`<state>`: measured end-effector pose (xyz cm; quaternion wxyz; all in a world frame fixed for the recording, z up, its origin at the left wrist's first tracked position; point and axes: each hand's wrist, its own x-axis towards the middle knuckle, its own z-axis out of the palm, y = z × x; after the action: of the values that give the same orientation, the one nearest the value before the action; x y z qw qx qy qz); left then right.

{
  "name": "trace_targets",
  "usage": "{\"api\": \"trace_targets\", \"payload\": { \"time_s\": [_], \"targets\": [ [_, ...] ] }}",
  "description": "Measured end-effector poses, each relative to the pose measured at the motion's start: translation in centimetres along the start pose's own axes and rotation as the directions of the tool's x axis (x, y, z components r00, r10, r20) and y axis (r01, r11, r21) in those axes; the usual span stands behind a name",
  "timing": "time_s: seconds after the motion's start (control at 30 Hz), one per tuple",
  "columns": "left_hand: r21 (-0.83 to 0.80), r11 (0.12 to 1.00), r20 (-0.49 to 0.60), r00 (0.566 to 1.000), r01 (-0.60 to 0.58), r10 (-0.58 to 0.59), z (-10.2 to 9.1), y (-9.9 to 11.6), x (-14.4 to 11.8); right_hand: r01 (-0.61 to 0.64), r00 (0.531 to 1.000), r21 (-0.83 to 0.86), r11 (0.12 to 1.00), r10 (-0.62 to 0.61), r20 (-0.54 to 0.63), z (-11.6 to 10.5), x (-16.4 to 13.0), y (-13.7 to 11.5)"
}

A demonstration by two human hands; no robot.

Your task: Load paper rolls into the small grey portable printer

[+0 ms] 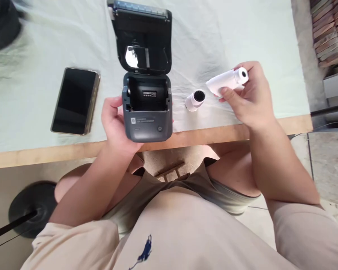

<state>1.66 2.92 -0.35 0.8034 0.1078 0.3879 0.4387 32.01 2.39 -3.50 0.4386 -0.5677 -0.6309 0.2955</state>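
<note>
A small dark grey label printer stands at the table's front edge with its lid swung open and its paper bay bare. My left hand grips the printer's left side. My right hand holds a white paper roll above the table, to the right of the printer, its core end pointing right. A second, shorter white roll lies on the cloth between the printer and my right hand.
A black phone lies face up left of the printer on the pale green cloth. The wooden table edge runs across the front. A dark round object sits far left. A black stand base is on the floor.
</note>
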Motion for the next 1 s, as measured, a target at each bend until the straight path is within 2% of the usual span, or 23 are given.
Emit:
{"api": "trace_targets", "payload": {
  "time_s": [0.07,0.13,0.27,0.37,0.47,0.53,0.6,0.77,0.9,1.0],
  "targets": [
    [0.046,0.996,0.017,0.997,-0.071,0.07,0.3,-0.1,-0.4,0.053,0.998,-0.035,0.998,-0.051,0.045,-0.2,-0.6,0.6],
    [0.064,0.994,0.023,0.996,-0.089,0.088,0.4,-0.2,-0.7,0.087,0.994,-0.1,0.991,-0.08,0.071,-0.6,-0.9,1.0],
    [0.076,0.995,0.056,0.997,-0.063,0.059,0.0,0.0,-0.7,0.053,0.997,-0.418,0.907,-0.021,0.081,-1.0,-1.1,1.3],
    [0.077,0.995,0.101,0.994,-0.055,0.047,-0.3,0.0,-0.4,0.062,0.993,-0.521,0.851,-0.002,0.114,-0.8,-1.4,0.2],
    [0.027,0.997,0.088,0.994,-0.067,0.064,-0.3,-0.3,-0.1,0.131,0.99,-0.582,0.803,-0.132,0.04,0.1,-2.1,-2.1],
    [0.021,0.996,0.06,0.994,-0.089,0.087,-0.2,-0.6,0.1,0.177,0.98,-0.61,0.772,-0.195,0.037,1.4,-2.6,-3.7],
    [0.052,0.993,0.034,0.993,-0.11,0.109,-0.1,-0.8,0.2,0.212,0.975,-0.625,0.751,-0.204,0.085,3.1,-2.8,-4.7],
    [0.059,0.991,0.016,0.992,-0.123,0.122,-0.1,-1.2,0.0,0.167,0.985,-0.671,0.723,-0.092,0.146,7.3,-2.2,-4.2],
    [0.062,0.989,0.047,0.99,-0.137,0.134,-0.6,-1.3,-0.2,0.147,0.986,-0.645,0.75,-0.056,0.159,8.7,-1.6,-3.3],
    [0.052,0.987,0.057,0.988,-0.149,0.146,-1.0,-1.4,-0.1,0.183,0.982,-0.566,0.804,-0.122,0.144,8.7,-1.5,-2.9]
  ]
}}
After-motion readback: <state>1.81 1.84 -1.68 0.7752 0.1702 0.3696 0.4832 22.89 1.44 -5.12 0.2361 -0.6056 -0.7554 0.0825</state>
